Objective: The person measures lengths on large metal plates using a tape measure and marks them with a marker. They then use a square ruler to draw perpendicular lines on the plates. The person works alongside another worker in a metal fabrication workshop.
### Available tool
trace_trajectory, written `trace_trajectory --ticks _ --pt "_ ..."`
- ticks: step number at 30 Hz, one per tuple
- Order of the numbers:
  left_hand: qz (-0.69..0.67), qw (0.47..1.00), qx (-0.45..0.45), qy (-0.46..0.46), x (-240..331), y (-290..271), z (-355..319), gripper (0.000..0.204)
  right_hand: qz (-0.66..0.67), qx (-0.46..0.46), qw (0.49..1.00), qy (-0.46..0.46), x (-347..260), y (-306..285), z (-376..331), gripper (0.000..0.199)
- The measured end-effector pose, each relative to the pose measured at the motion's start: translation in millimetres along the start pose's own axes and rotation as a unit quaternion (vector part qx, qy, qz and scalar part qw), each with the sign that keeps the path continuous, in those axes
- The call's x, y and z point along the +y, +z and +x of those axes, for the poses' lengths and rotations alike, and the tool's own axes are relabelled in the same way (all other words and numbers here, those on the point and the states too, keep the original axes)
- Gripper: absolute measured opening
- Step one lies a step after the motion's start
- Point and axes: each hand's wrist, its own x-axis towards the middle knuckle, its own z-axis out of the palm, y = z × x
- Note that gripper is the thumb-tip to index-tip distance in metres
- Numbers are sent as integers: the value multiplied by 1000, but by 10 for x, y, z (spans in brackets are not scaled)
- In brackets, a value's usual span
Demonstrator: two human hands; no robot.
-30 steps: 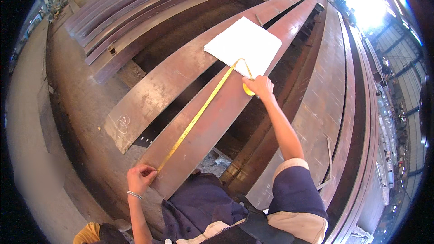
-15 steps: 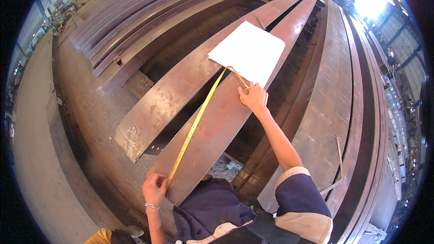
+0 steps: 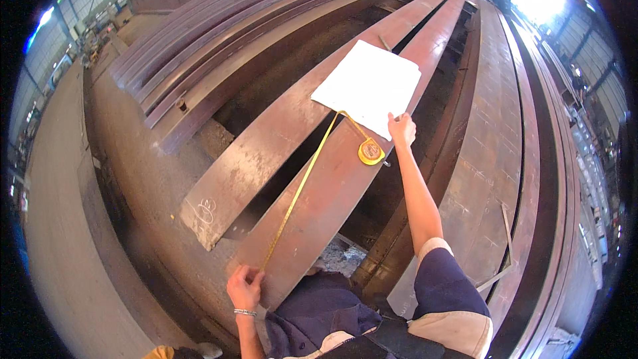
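A yellow tape measure blade is drawn out along a reddish-brown steel beam. My left hand pinches its end at the beam's near end. Farther up, the round yellow tape measure case rests on the steel by itself, the blade looping back into it from beside the paper. White paper sheets lie across this beam and the neighbouring one. At their lower right corner my right hand has its fingers closed on the paper edge; the fingertips are partly hidden.
Long steel beams lie stacked at the far left. To the right, wide steel plates run lengthwise, with a thin metal angle piece on them. Dark gaps separate the beams. A grey walkway curves along the left.
My right hand has let go of the tape measure case and moved up to the paper's edge. The case now lies on the beam. My left hand still holds the blade's end.
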Motion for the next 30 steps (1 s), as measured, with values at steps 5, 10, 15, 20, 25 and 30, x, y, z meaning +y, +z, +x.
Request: trace_trajectory --ticks 5,10,15,20,25,30 --pt "-25 1000 4 -13 15 38 8 14 -38 -29 993 105 101 24 467 64" --pt "-20 999 -9 -30 -4 28 7 16 -97 -84 991 34 -66 72 321 56" --pt "-40 998 -7 -44 -95 73 -2 16 -141 -131 980 49 -264 108 307 51" --pt "-36 997 -18 -61 -92 49 -4 16 -148 -62 981 111 -272 275 305 49" --pt "-39 998 -18 -56 28 36 10 17 -113 -32 985 130 -143 446 454 36" --pt "-34 998 -9 -60 33 -28 -25 16 18 -110 986 127 -194 608 588 23"
